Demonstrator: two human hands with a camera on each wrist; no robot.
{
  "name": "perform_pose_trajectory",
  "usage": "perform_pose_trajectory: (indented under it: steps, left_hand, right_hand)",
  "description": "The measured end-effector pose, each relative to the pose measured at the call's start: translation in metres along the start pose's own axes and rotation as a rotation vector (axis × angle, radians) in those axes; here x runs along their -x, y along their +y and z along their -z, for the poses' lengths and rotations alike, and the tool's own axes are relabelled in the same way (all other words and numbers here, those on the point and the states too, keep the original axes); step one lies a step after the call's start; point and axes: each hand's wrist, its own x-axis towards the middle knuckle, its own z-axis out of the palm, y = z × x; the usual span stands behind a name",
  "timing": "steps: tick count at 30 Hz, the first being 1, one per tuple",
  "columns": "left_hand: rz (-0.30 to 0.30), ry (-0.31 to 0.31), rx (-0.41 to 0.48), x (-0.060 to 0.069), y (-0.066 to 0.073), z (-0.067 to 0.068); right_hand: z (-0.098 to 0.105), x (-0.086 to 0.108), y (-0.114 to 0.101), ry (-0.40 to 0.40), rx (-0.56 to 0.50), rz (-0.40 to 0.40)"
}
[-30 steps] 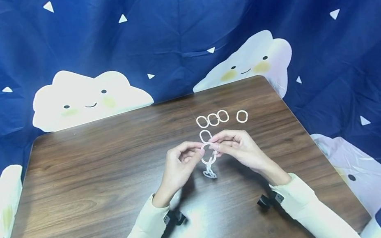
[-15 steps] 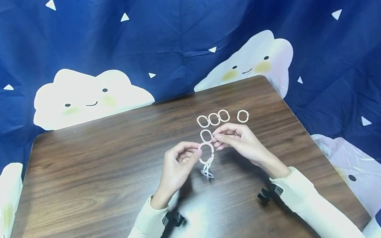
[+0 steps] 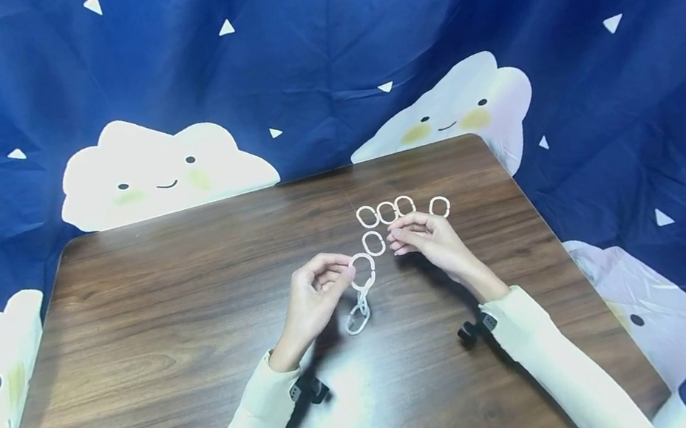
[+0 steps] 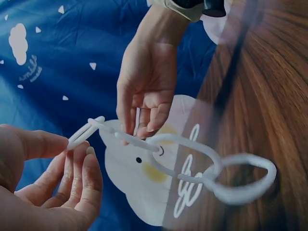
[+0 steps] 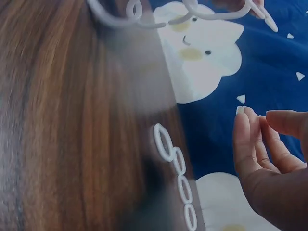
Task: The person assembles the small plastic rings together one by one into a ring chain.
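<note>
My left hand (image 3: 314,295) pinches the top link of a short chain of white plastic links (image 3: 373,267) between thumb and fingertips. Lower links dangle over the table, and the left wrist view shows the end link (image 4: 236,195) up close. To the right, my right hand (image 3: 434,243) hovers with loosely bent fingers and holds nothing. In the right wrist view there is a gap between the thumb and fingers of this hand (image 5: 262,154). Close to its fingertips lies a single loose white link (image 3: 364,245) on the table.
Behind that link, a row of loose white links (image 3: 358,218) lies on the brown wooden table (image 3: 182,307), with another separate link (image 3: 449,207) farther right. A blue curtain (image 3: 302,41) with cloud prints hangs behind the table. Each wrist carries a small black camera (image 3: 309,390).
My right hand has let go of the chain and moved away, back and to the right. The left hand has drawn the chain slightly left, and its lower links now hang more spread out.
</note>
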Motion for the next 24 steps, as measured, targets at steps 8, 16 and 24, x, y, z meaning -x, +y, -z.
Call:
perform_pose_trajectory:
  steps: [8,16,24]
  left_hand:
    - [0.014,0.043,-0.002,-0.006,-0.017,0.006]
    - [0.037,0.089,0.015,-0.009,-0.028,0.01]
    - [0.076,0.104,0.056,-0.014,-0.037,0.014]
  right_hand:
    - [0.008,-0.014,0.022,0.017,0.0,-0.043]
    - [0.011,-0.027,0.04,0.034,0.061,-0.072]
    - [0.01,-0.034,0.049,0.05,0.14,-0.099]
